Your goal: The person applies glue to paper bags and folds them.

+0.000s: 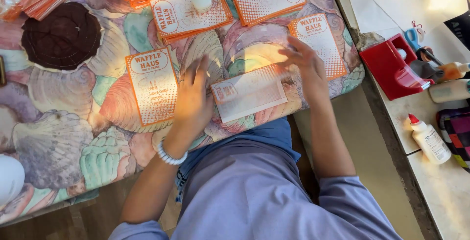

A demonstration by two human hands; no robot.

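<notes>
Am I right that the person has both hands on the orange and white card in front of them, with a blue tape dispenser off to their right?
Not quite: the tape dispenser is red, not blue, as the head view shows. The rest holds: the left hand and right hand both rest at the orange and white card.

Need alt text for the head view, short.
Two bare hands work an orange-and-white printed paper card on a seashell-patterned tablecloth: left hand flat beside it, right hand at its far corner. More orange cards lie around; a white glue bottle sits on the side counter.
</notes>
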